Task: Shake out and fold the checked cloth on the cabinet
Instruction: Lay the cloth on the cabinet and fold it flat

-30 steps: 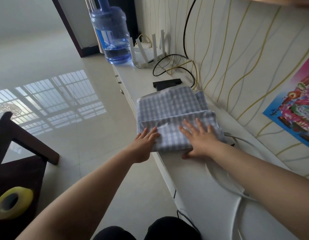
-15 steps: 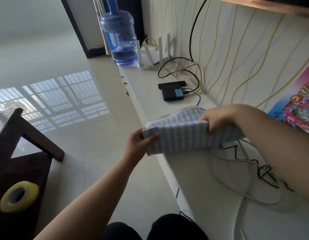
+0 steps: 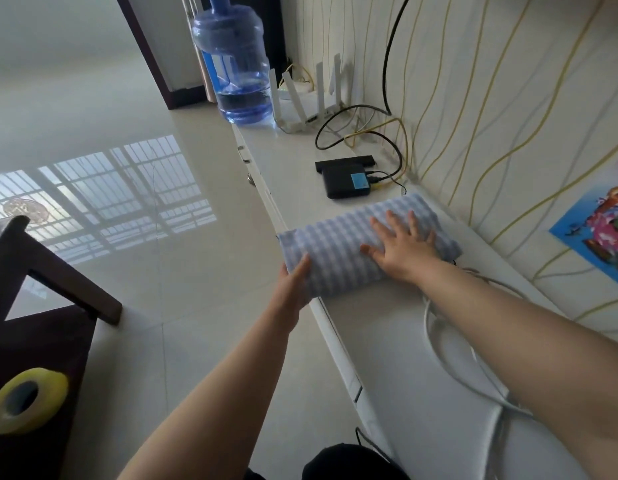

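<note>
Two bare forearms enter from the bottom of the view, with no sleeve showing on either one up to the frame edge. Neither wrist carries a watch, band or bracelet. The left hand (image 3: 295, 277) wears no glove and no ring on the part that shows. The right hand (image 3: 403, 244) is also ungloved, its fingers (image 3: 390, 220) without rings and its nails short and unpainted as far as the blur allows. At the bottom edge, between the two forearms, a rounded patch of black clothing (image 3: 349, 462) shows; which garment it is cannot be told.
</note>
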{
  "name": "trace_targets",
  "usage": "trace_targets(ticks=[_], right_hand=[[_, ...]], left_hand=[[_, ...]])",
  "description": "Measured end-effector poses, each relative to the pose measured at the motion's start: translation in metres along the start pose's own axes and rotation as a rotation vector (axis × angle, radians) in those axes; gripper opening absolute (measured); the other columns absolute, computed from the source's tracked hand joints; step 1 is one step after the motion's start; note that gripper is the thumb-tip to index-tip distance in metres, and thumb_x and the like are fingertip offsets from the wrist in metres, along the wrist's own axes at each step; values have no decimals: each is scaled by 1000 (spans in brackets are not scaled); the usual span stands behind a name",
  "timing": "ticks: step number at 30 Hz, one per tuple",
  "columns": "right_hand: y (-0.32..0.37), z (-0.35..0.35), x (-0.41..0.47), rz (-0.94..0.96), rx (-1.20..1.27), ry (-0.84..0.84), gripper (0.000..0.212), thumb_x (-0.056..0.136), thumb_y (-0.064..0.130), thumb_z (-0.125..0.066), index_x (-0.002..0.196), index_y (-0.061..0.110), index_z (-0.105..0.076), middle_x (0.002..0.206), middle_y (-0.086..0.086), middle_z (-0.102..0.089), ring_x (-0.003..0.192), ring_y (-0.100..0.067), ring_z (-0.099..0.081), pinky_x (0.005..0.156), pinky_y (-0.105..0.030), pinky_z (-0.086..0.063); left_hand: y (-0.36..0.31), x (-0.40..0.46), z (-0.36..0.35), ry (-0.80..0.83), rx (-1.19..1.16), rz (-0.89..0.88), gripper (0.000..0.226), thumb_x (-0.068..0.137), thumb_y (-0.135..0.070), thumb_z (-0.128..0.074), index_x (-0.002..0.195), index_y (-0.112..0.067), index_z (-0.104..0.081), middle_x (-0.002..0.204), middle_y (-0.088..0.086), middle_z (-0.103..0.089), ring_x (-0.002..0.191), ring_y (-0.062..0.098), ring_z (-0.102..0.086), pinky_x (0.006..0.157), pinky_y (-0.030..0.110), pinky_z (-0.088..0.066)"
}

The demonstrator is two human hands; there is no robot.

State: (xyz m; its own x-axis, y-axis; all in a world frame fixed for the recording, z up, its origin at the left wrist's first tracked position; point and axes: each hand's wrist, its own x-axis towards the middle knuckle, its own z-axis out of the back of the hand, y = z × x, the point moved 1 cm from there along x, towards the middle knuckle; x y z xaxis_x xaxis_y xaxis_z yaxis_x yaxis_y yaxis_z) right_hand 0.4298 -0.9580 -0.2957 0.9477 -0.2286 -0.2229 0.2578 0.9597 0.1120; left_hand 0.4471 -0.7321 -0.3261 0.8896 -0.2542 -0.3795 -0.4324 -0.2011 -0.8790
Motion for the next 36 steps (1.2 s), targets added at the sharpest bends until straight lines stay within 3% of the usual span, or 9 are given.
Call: trace_targets(ticks=[3, 6, 10, 13, 17, 22, 27, 32, 36], right_hand=[[4, 4, 7, -65, 6, -2, 79, 73, 83, 0, 142, 48, 15, 159, 4, 16, 143, -40, 16, 108, -68, 3], [11, 2, 2, 65, -140, -124, 74, 71, 77, 15, 138, 48, 26, 153, 7, 30, 140, -35, 27, 108, -67, 13], [16, -15, 8, 212, -144, -78, 66, 73, 76, 14, 132, 53, 31, 153, 13, 29, 142, -26, 27, 105, -63, 20], [16, -15, 16, 194, -125, 8, 70, 72, 81, 9, 136, 54, 23, 154, 15, 26, 142, -24, 25, 104, -63, 20], [22, -14, 15, 168, -180, 22, 75, 71, 83, 6, 138, 52, 21, 155, 13, 25, 143, -26, 24, 104, -65, 19], [32, -14, 8, 119, -170, 34, 69, 83, 76, -6, 141, 48, 17, 156, 11, 23, 143, -27, 24, 105, -63, 19], [36, -16, 7, 86, -158, 52, 68, 85, 74, -10, 142, 47, 17, 156, 10, 25, 142, -26, 26, 106, -61, 20], [32, -16, 7, 96, -99, 58, 68, 84, 75, -10, 142, 48, 16, 156, 11, 25, 142, -24, 27, 106, -59, 21], [33, -19, 8, 91, -103, 57, 69, 83, 76, -8, 141, 49, 18, 156, 12, 24, 142, -23, 27, 106, -58, 22]], left_hand=[[-9, 11, -3, -126, 211, -113, 28, 93, -36, -55, 119, -24, -53, 113, 4, -65, 100, 25, -66, 83, 46, -56], [-23, 25, -6, -143, 385, -139, 45, 91, -35, -59, 132, -26, -43, 123, 5, -59, 94, 23, -64, 65, 39, -58], [-29, 46, -1, -167, 546, -151, 95, 81, -32, -73, 150, -28, -8, 148, 6, -32, 118, 25, -47, 92, 52, -50], [-21, 49, 12, -152, 290, 80, 78, 81, -52, -66, 141, -16, -33, 137, 10, -51, 109, 25, -59, 87, 43, -53], [15, 37, 28, -124, -234, 290, 67, 92, -67, -15, 107, -18, -60, 134, 0, -55, 126, 18, -47, 106, 41, -31], [12, 44, 15, -339, 75, 292, 56, 91, -61, -36, 125, -20, -52, 138, -3, -46, 117, 21, -51, 99, 37, -39], [23, 50, 21, -166, -356, 369, 72, 89, -64, -43, 136, -9, -44, 136, 5, -50, 124, 23, -51, 107, 33, -37], [20, 49, 42, -183, -302, 387, 78, 80, -69, -52, 122, -3, -49, 108, 10, -60, 88, 19, -61, 76, 26, -46], [14, 43, 69, -254, -178, 396, 79, 71, -77, -54, 108, -7, -54, 76, 1, -58, 56, 9, -52, 52, 21, -33]])
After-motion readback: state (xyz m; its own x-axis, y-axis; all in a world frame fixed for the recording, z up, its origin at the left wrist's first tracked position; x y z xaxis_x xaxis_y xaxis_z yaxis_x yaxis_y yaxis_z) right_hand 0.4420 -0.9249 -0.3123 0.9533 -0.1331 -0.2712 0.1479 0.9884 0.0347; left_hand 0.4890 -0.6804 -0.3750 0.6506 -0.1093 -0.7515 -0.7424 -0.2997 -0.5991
